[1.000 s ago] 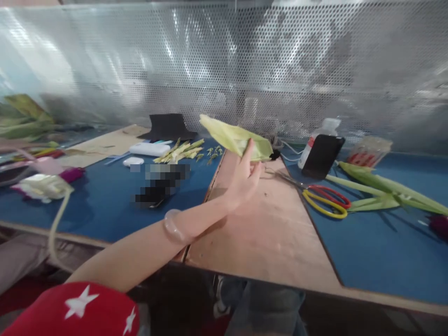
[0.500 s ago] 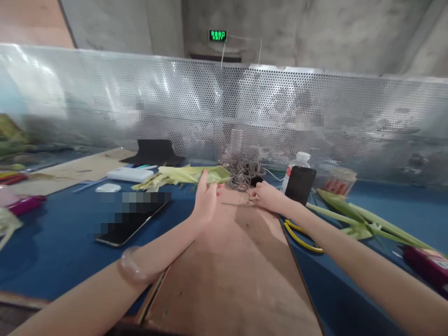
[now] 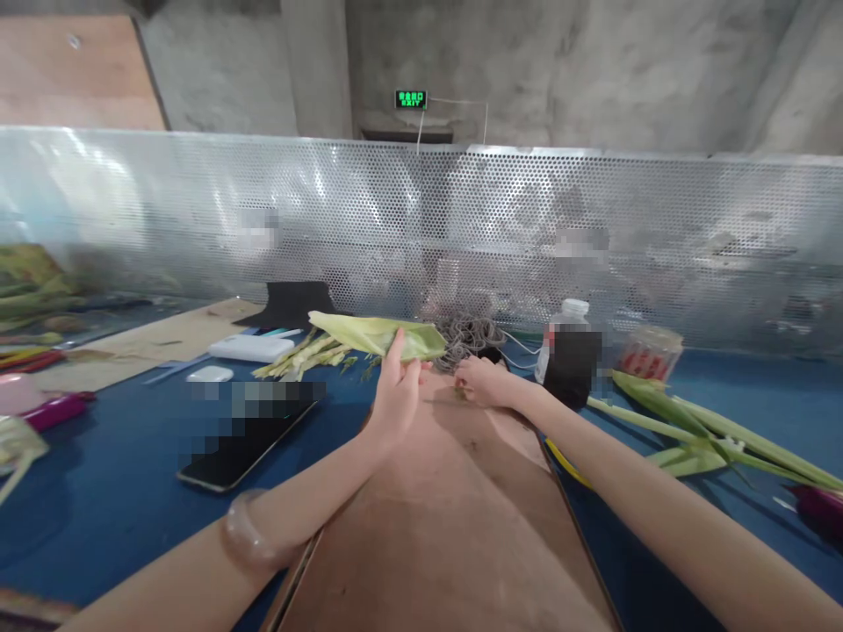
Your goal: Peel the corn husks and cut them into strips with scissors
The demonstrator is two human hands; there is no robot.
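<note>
My left hand [image 3: 399, 395] is closed on a pale green corn husk [image 3: 352, 333], thumb on top, above the far end of a wooden board [image 3: 448, 518]. The husk points out to the left, its right end near a tangled heap of grey cord [image 3: 469, 341]. Close by on the right, my right hand [image 3: 488, 383] has its fingers curled together low over the board. Whatever they pinch is too small to make out. A thin dark strip [image 3: 454, 403] lies on the board below the hands. Shredded husk pieces [image 3: 296, 358] rest on the blue tabletop at left.
A black phone [image 3: 250, 448], a white case [image 3: 211, 374] and a white box [image 3: 247, 348] lie at left. To the right stand a bottle [image 3: 575, 309], a dark phone-like object [image 3: 574, 369] and a jar [image 3: 649, 353], with green husk leaves [image 3: 685, 430]. A perforated metal screen [image 3: 369, 202] closes off the back.
The husk in my left hand has come up, apart from the shredded pieces beside it. My right hand has shifted slightly left, closer to my left. The whole view has tilted upward.
</note>
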